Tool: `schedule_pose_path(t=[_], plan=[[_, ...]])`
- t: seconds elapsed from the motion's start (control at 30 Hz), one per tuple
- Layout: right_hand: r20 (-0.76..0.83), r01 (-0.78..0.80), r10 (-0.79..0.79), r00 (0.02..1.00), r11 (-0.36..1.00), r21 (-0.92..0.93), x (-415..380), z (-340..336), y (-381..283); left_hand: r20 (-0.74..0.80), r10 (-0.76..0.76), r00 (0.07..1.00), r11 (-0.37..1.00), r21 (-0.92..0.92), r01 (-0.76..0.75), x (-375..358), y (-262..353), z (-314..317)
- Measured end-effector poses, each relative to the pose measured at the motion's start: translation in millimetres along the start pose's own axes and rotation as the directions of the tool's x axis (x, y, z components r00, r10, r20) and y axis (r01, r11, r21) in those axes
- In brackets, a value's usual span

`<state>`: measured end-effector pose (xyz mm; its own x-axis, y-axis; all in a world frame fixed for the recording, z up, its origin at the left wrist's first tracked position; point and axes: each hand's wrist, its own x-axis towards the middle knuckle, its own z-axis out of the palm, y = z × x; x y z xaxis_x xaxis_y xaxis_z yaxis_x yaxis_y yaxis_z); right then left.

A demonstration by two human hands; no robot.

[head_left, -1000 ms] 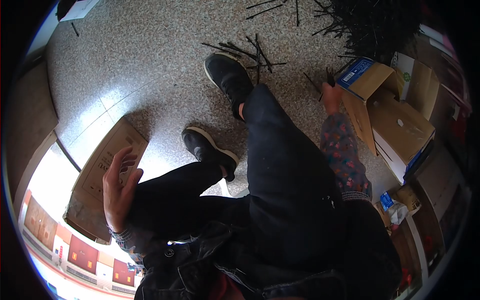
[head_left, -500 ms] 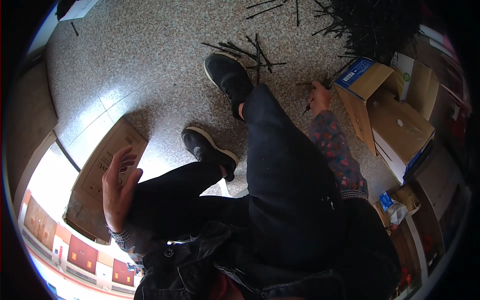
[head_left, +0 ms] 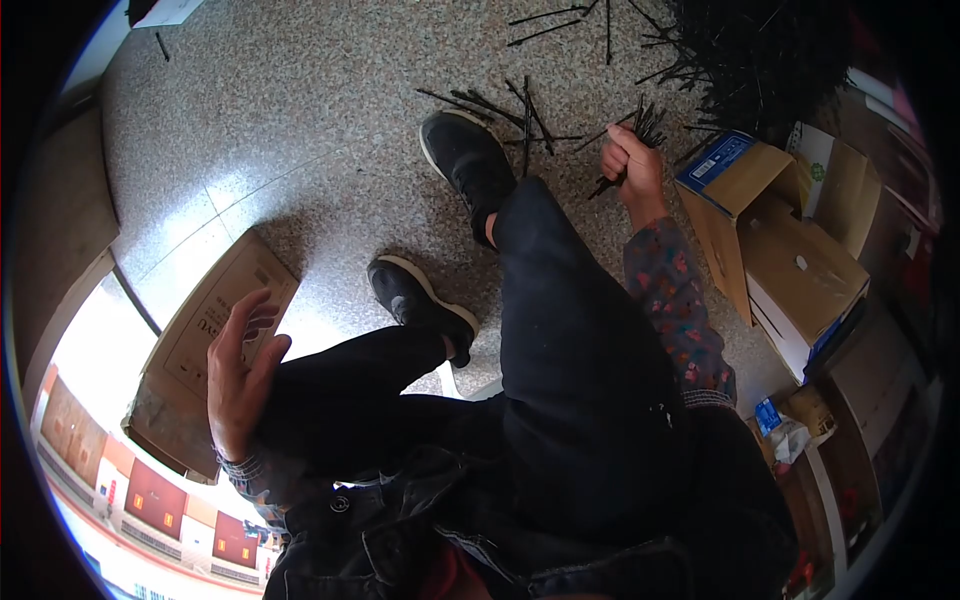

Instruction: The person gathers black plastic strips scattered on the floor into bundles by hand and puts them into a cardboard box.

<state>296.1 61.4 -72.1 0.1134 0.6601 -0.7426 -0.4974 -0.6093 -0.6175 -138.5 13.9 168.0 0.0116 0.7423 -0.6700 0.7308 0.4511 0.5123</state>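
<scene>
My right hand [head_left: 634, 163] is closed around a bunch of thin black sticks [head_left: 650, 126], whose ends poke out above and below the fist. It hangs over the speckled floor, left of an open cardboard box [head_left: 810, 262]. My left hand [head_left: 242, 375] is held above my left thigh with its fingers apart and nothing in them. Beyond it stands a closed cardboard box [head_left: 215, 320]. More loose black sticks [head_left: 530, 115] lie scattered by my right shoe, and a large tangled heap of them [head_left: 765, 60] is at the upper right.
My two dark shoes [head_left: 465, 160] rest on the speckled floor [head_left: 300, 110]. Low on the right are a crumpled clear plastic bag [head_left: 790, 440] and a small blue packet [head_left: 767, 415]. A single stick [head_left: 162, 46] lies far off at the upper left.
My right hand has moved up and away from my body, and the bunch of sticks in it now shows clearly. The left hand stays nearly where it was.
</scene>
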Motion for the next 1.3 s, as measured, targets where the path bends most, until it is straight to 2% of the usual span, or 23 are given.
schedule_pose_path(t=[0.07,0.23,0.27,0.3,0.37,0.4,0.47,0.5,0.6,0.67,0.73,0.8,0.83,0.9,0.93,1.03,1.2,1.23,1.27,1.3], plan=[[0.127,-0.049,0.044,0.991,0.998,0.032,-1,1,-1,-0.001,0.008,1.000,1.000,0.004,-0.008,0,0,0],[0.208,-0.115,0.123,0.970,0.992,-0.050,-16,-26,6,-0.006,-0.001,1.000,1.000,0.005,0.001,-1,0,-2],[0.117,-0.134,0.187,0.975,0.924,-0.357,-24,-43,11,-0.007,-0.003,1.000,1.000,0.003,0.003,-1,0,-2],[0.010,-0.162,0.217,0.976,0.761,-0.628,-32,-57,19,-0.009,-0.006,1.000,1.000,-0.002,0.006,-1,0,-2],[-0.249,-0.265,0.091,0.964,0.312,-0.912,-55,-76,44,-0.009,-0.014,1.000,1.000,-0.009,0.014,-2,-1,-2],[-0.247,-0.264,0.093,0.965,0.309,-0.914,-66,-94,55,-0.011,-0.012,1.000,1.000,-0.014,0.012,-2,-1,-2],[0.000,-0.035,0.195,0.981,0.177,-0.984,-81,-125,68,-0.015,-0.006,1.000,1.000,-0.020,0.006,-2,0,-1],[0.004,-0.031,0.197,0.980,0.176,-0.984,-78,-119,67,-0.019,-0.009,1.000,1.000,-0.020,0.008,-1,0,-1],[-0.095,-0.068,-0.079,0.992,0.286,-0.956,-58,-73,54,-0.015,0.004,1.000,1.000,-0.001,-0.004,-1,0,-1],[-0.017,0.023,-0.122,0.992,0.317,-0.948,-23,-40,41,-0.015,0.003,1.000,1.000,0.007,-0.003,0,1,-1],[0.137,0.221,-0.263,0.955,0.325,-0.920,7,2,37,-0.009,0.009,1.000,1.000,0.015,-0.009,0,1,-1],[0.320,0.340,-0.395,0.861,-0.021,-0.940,34,37,42,-0.009,0.007,1.000,1.000,0.013,-0.007,0,0,-1],[0.322,0.343,-0.394,0.861,-0.018,-0.939,44,48,46,-0.004,0.013,1.000,1.000,0.010,-0.013,0,-1,-1],[0.469,0.419,-0.269,0.842,-0.223,-0.880,59,63,50,-0.003,0.020,1.000,1.000,0.009,-0.020,1,-2,-1],[0.469,0.420,-0.268,0.841,-0.222,-0.880,63,65,48,-0.004,0.020,1.000,1.000,0.011,-0.020,0,-2,-1],[0.389,0.425,-0.223,0.894,0.143,-0.894,71,67,31,0.001,0.022,1.000,1.000,0.016,-0.022,1,-3,-1],[0.320,0.343,-0.140,0.937,0.199,-0.918,73,26,-10,0.004,0.019,1.000,1.000,0.021,-0.019,1,-3,-1],[0.123,0.143,-0.074,0.990,0.433,-0.890,69,17,-18,0.003,0.022,1.000,1.000,0.021,-0.022,1,-4,-2],[-0.059,-0.070,0.038,0.998,0.627,-0.776,65,9,-24,0.001,0.027,1.000,0.999,0.022,-0.027,1,-4,-2],[-0.059,-0.069,0.036,0.998,0.626,-0.777,59,1,-27,0.000,0.028,1.000,0.999,0.020,-0.028,1,-4,-2]])
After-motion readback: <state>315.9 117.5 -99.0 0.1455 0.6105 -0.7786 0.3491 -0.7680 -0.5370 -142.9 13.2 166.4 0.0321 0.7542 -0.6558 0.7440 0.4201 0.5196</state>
